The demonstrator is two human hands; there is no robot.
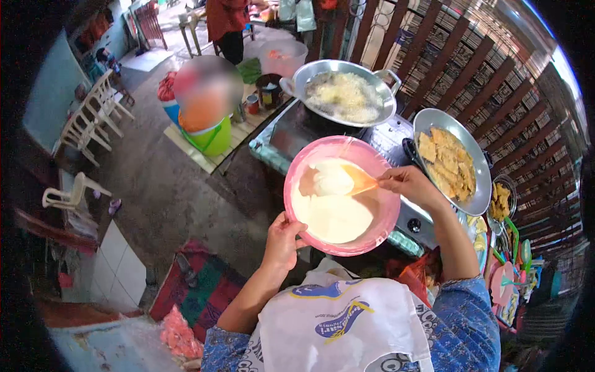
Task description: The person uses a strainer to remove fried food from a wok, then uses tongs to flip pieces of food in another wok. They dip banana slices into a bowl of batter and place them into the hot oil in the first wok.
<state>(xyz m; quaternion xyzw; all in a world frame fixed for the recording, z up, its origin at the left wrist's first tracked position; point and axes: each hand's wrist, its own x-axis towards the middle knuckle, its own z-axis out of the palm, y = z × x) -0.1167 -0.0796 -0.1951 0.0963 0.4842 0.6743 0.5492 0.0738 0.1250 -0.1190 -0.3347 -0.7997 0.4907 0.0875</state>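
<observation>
My left hand (284, 245) grips the left rim of a pink plastic basin (388, 224), thumb over the edge. Inside the basin is a thick, cream-coloured batter (339, 220), with some smeared on the walls. My right hand (411, 186) is closed around the end of an orange spatula or scoop (362, 180). Its far end dips into a pale mound of batter. Just beyond the basin, a wide two-handled wok (389, 111) holds pale pieces frying in bubbling oil. A second pan (481, 197) to the right is full of golden fried pieces (446, 162).
Both pans stand on a gas stove (279, 137) beside a slatted wooden fence (477, 80). A strainer (509, 186) with fried pieces lies at right. A green bucket (214, 141) stands on a low platform. White plastic chairs (77, 133) line the left; a person in red (226, 22) stands behind.
</observation>
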